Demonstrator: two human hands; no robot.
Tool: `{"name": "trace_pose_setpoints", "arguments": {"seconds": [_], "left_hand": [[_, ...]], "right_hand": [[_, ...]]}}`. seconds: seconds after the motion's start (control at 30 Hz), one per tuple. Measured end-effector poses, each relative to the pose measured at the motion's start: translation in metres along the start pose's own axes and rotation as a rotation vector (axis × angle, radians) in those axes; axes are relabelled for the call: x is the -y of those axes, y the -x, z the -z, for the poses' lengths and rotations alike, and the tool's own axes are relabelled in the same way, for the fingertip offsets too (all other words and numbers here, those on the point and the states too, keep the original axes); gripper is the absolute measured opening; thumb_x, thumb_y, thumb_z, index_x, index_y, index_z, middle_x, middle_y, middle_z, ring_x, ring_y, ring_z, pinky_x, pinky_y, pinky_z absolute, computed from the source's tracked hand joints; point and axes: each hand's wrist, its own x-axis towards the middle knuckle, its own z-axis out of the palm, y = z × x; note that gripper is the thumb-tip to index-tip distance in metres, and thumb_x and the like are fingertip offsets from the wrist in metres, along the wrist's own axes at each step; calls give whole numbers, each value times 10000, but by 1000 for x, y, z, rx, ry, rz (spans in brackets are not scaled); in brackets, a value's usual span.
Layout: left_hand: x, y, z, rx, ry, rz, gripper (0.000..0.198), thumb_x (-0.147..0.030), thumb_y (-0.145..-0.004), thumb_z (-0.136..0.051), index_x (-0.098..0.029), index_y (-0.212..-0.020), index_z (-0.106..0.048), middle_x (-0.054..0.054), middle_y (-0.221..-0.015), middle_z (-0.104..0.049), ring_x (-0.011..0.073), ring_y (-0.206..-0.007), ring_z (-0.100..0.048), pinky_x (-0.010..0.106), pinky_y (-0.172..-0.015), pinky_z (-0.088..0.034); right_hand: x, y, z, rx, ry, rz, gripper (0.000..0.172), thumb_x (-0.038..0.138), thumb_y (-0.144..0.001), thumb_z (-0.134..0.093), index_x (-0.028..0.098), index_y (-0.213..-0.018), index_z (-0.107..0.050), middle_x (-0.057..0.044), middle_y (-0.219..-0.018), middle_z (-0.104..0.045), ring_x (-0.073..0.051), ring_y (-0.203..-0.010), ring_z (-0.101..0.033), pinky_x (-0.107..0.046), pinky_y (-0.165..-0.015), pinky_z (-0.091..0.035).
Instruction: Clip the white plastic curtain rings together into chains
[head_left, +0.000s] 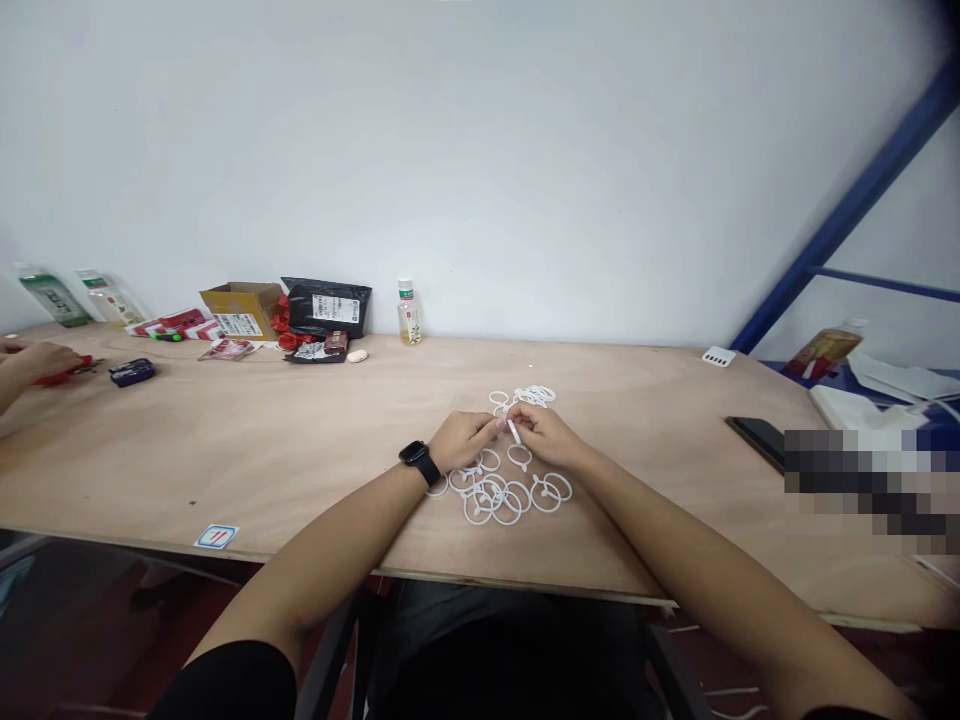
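Observation:
My left hand (466, 438), with a black watch on its wrist, and my right hand (544, 432) meet over the middle of the wooden table (225, 450). Both pinch one small white plastic ring (514, 432) between their fingertips. Below the hands lies a heap of several white rings (502, 493), linked or overlapping. A second smaller cluster of white rings (529, 396) lies just beyond the hands.
A black phone (757, 438) lies at the right. A small bottle (408, 313), a black bag (328, 305), a cardboard box (240, 308) and red packets stand along the back wall. Another person's hand (37, 362) holds a red tool at the far left.

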Motion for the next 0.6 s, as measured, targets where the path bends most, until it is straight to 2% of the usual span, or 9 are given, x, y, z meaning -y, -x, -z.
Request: {"name": "trace_pose_setpoints", "arguments": {"seconds": [0.17,0.27,0.37,0.47,0.6], "left_hand": [[2,0,-5,-39,86,77,462,-541,-906,-456,-146,-852,-690,-7,-646,-615,105,-577,-507,210,-538,-361],[2,0,-6,-49,76,15,447,-498,-919,-451,-136,-782,-676,-9,-626,-587,96,-578,-480,208,-554,-356],[2,-1,-5,-61,78,-29,445,-469,-937,-428,-134,-770,-668,-5,-646,-594,92,-588,-482,206,-579,-363],[2,-1,-5,-79,73,-33,425,-449,-938,-435,-133,-769,-664,-14,-620,-566,85,-572,-460,201,-571,-346],[0,0,-4,-71,43,-51,427,-432,-936,-442,-129,-707,-638,-24,-570,-500,80,-543,-408,205,-548,-310]], "right_hand": [[4,-1,-3,-75,182,145,170,225,-832,-540,207,-914,-688,-43,-867,-681,-166,-783,-598,-285,-716,-449],[2,-1,-7,-119,93,85,242,223,-806,-562,192,-1011,-687,-48,-865,-691,-167,-750,-610,-282,-686,-468],[1,0,-6,-94,-25,28,250,257,-821,-561,176,-1020,-690,-46,-870,-709,-172,-756,-631,-279,-682,-484],[3,1,-3,-61,-36,69,225,262,-850,-533,181,-967,-707,-45,-895,-721,-181,-808,-644,-286,-726,-485],[4,0,-2,-82,9,108,209,233,-841,-519,187,-919,-708,-31,-850,-718,-172,-782,-642,-274,-723,-473]]}}
